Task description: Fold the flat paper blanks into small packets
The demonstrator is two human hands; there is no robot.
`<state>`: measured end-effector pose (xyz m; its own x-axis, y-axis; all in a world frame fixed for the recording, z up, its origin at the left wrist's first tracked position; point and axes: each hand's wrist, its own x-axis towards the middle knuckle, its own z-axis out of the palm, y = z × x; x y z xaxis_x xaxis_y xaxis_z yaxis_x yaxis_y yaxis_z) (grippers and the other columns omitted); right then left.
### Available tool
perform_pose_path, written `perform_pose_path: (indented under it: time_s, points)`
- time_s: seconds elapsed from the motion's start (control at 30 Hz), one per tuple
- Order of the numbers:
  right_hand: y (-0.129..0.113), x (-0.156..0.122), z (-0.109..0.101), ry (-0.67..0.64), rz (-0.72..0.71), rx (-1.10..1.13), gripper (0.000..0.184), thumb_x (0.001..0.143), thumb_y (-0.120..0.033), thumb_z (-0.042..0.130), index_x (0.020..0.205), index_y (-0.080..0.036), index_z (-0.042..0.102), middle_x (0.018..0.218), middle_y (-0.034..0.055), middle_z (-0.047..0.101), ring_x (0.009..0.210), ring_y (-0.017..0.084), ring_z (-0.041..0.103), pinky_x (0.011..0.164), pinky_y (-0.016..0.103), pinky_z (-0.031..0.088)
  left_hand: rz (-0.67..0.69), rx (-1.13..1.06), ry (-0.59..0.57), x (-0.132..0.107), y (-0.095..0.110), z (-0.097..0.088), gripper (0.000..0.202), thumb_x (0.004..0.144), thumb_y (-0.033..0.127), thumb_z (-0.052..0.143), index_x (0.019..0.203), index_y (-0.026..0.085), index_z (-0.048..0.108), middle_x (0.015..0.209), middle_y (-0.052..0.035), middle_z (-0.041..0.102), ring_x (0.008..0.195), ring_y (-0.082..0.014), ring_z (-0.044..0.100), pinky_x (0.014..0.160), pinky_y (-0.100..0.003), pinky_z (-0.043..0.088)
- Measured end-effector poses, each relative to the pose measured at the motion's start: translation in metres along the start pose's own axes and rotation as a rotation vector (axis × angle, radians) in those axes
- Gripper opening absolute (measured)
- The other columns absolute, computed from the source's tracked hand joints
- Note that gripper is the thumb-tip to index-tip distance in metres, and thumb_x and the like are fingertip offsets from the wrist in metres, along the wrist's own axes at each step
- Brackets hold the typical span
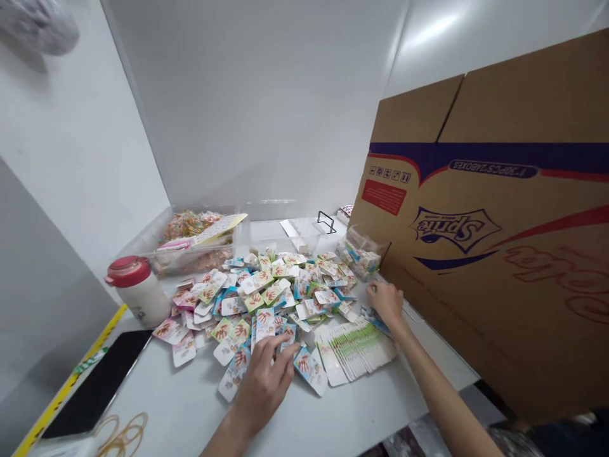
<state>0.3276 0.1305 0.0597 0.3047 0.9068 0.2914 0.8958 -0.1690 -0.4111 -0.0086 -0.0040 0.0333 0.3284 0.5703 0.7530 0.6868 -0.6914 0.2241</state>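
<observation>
One big cardboard box [480, 216] stands along the right side of the white counter [190, 406], its Sprite print upside down in this view. Toward the far left of the counter sits a clear plastic tub [200, 251] holding a colourful mass of small items, with a printed sheet on top. Across the middle spreads a loose pile of cards [266, 298], mostly white with a red hand print and coloured edges, lying every which way.

At the pile's near right edge, a neat row of cards [356, 349] lies overlapped like a fanned deck, its long axis running across the view from the left hand's side toward the right hand's side. The right hand [385, 303] is nearer the row's far end, curled down over a few cards just beyond it, though I cannot tell whether it grips them. The left hand [264, 381] is nearer the row's other end and rests on the pile's near edge, spread open over loose cards with no clear hold.

A small clear box [361, 254] of cards stands against the big box. Left of the pile lie a red-capped white bottle [137, 298], a black tablet [95, 387] and a few rubber bands [121, 438].
</observation>
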Motion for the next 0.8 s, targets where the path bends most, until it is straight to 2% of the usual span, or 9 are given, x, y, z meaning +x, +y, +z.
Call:
perform_pose_path:
  time_s: [0.1, 0.17, 0.2, 0.27, 0.33, 0.4, 0.57, 0.67, 0.8]
  points:
    - [-0.039, -0.017, -0.017, 0.018, -0.119, 0.201, 0.032, 0.089, -0.028, 0.042, 0.101, -0.016, 0.069, 0.109, 0.0164, 0.064, 0.107, 0.033, 0.053, 0.093, 0.048, 0.035, -0.057, -0.104, 0.023, -0.004, 0.003, 0.006, 0.047, 0.089, 0.01, 0.05, 0.133, 0.024, 0.043, 0.115, -0.0105, 0.058, 0.109, -0.0219, 0.056, 0.093, -0.038, 0.05]
    - [-0.075, -0.038, -0.025, -0.088, -0.253, 0.38, 0.03, 0.091, -0.035, 0.044, 0.101, -0.02, 0.068, 0.103, 0.0089, 0.066, 0.095, 0.024, 0.06, 0.084, 0.037, 0.045, -0.171, -0.262, 0.06, -0.007, 0.007, 0.012, 0.054, 0.092, 0.017, 0.049, 0.141, 0.026, 0.03, 0.124, -0.0129, 0.053, 0.115, -0.022, 0.055, 0.093, -0.038, 0.052]
    - [-0.094, -0.05, -0.027, -0.213, -0.341, 0.503, 0.029, 0.091, -0.037, 0.046, 0.097, -0.021, 0.069, 0.095, 0.0059, 0.068, 0.085, 0.021, 0.062, 0.076, 0.033, 0.048, -0.246, -0.354, 0.095, -0.009, 0.008, 0.014, 0.057, 0.093, 0.022, 0.048, 0.144, 0.026, 0.023, 0.131, -0.0146, 0.049, 0.119, -0.0222, 0.054, 0.093, -0.039, 0.053]
    - [-0.131, -0.075, -0.023, -0.65, -0.426, 0.982, 0.028, 0.09, -0.036, 0.051, 0.106, -0.02, 0.068, 0.095, 0.0064, 0.067, 0.084, 0.02, 0.063, 0.074, 0.033, 0.049, -0.382, -0.485, 0.18, -0.011, 0.008, 0.018, 0.065, 0.095, 0.031, 0.047, 0.148, 0.028, 0.009, 0.144, -0.0173, 0.036, 0.127, -0.0238, 0.049, 0.096, -0.041, 0.052]
    - [-0.16, -0.095, -0.011, -0.869, -0.439, 1.172, 0.022, 0.082, -0.031, 0.065, 0.1, -0.019, 0.071, 0.095, 0.0056, 0.067, 0.084, 0.018, 0.062, 0.072, 0.029, 0.048, -0.466, -0.477, 0.236, -0.012, 0.002, 0.02, 0.07, 0.095, 0.038, 0.047, 0.149, 0.028, 0.004, 0.148, -0.0175, 0.032, 0.132, -0.0255, 0.044, 0.099, -0.044, 0.049]
    - [-0.176, -0.107, 0.006, -1.043, -0.387, 1.352, 0.024, 0.074, -0.027, 0.074, 0.095, -0.017, 0.071, 0.09, 0.0055, 0.066, 0.08, 0.016, 0.061, 0.069, 0.026, 0.047, -0.513, -0.336, 0.248, -0.013, -0.007, 0.019, 0.066, 0.094, 0.039, 0.05, 0.148, 0.029, 0.013, 0.142, -0.015, 0.044, 0.129, -0.0257, 0.048, 0.099, -0.045, 0.05]
    - [-0.171, -0.115, 0.038, -1.124, -0.171, 1.666, 0.026, 0.068, -0.027, 0.08, 0.09, -0.016, 0.07, 0.087, 0.0045, 0.065, 0.077, 0.013, 0.061, 0.071, 0.024, 0.045, -0.402, -0.085, 0.193, -0.021, -0.03, 0.017, 0.047, 0.094, 0.03, 0.051, 0.138, 0.032, 0.034, 0.123, -0.0076, 0.062, 0.112, -0.0225, 0.062, 0.09, -0.04, 0.055]
    - [-0.16, -0.113, 0.041, -1.182, -0.117, 1.682, 0.026, 0.068, -0.032, 0.08, 0.085, -0.015, 0.07, 0.082, 0.0039, 0.064, 0.069, 0.011, 0.059, 0.063, 0.022, 0.045, -0.324, -0.089, 0.128, -0.033, -0.038, 0.024, 0.047, 0.093, 0.03, 0.051, 0.137, 0.029, 0.034, 0.119, -0.0096, 0.064, 0.106, -0.0225, 0.065, 0.085, -0.038, 0.057]
    - [-0.156, -0.113, 0.04, -1.213, -0.088, 1.666, 0.026, 0.062, -0.025, 0.081, 0.083, -0.015, 0.069, 0.076, 0.0009, 0.061, 0.059, 0.008, 0.054, 0.057, 0.02, 0.041, -0.303, -0.114, 0.152, -0.036, -0.039, 0.027, 0.042, 0.093, 0.029, 0.051, 0.132, 0.025, 0.036, 0.12, -0.013, 0.06, 0.106, -0.0238, 0.064, 0.084, -0.04, 0.056]
